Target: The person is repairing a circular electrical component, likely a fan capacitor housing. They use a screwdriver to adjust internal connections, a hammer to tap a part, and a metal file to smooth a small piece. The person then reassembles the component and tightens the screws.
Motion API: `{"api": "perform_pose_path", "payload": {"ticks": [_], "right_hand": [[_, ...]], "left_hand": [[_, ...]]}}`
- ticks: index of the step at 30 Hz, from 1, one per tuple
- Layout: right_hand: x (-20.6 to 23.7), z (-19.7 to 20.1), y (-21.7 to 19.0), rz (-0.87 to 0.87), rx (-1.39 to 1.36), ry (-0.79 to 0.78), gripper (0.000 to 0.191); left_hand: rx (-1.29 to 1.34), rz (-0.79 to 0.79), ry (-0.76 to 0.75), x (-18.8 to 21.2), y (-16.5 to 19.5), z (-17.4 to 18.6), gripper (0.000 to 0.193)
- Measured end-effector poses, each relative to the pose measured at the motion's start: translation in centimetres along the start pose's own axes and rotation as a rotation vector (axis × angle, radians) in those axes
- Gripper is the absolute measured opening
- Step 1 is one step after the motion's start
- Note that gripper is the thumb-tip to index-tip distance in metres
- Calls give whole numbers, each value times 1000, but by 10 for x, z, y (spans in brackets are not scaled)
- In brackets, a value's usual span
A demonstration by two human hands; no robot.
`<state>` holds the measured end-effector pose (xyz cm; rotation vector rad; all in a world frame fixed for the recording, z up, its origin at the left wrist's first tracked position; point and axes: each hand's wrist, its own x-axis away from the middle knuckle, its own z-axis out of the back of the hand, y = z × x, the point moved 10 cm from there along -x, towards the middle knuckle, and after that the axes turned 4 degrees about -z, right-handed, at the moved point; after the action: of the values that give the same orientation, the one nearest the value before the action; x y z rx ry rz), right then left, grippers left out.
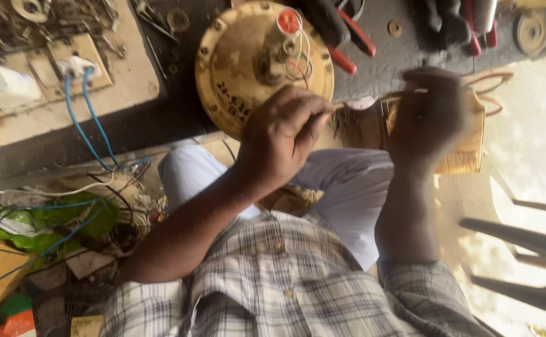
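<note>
My left hand point(282, 134) pinches a thin wire point(373, 98); my right hand point(429, 115), blurred, grips its far end above the lap, by the motor point(238, 59). Judging: mid-stripping; next needs steady tension.

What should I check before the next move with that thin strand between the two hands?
1. Left hand grip on the thin pale strand: ok, fingers pinched shut on it.
2. Right hand grip: cannot tell, motion-blurred.
3. Strand runs straight between the hands: ok.
4. Round yellow metal housing lying flat on the dark workbench: ok; whether the left hand touches it, cannot tell.
5. White wires on the housing clear of the strand: ok, they lie above it in the picture.
6. Red-handled pliers close by: ok, beside the housing.
</note>
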<state>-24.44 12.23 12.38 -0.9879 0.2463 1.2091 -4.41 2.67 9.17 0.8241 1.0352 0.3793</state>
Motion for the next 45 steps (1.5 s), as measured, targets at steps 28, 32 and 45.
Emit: {"api": "perform_pose_path", "payload": {"ticks": [28, 32, 45], "right_hand": [[-42, -66, 86, -47, 114, 15, 34], [-40, -67, 90, -102, 69, -1, 35], [-33, -64, 133, -317, -257, -7, 10]], "left_hand": [[678, 294, 31, 16, -30, -6, 11], [566, 258, 38, 19, -27, -5, 10], [753, 437, 105, 26, -48, -2, 20]]}}
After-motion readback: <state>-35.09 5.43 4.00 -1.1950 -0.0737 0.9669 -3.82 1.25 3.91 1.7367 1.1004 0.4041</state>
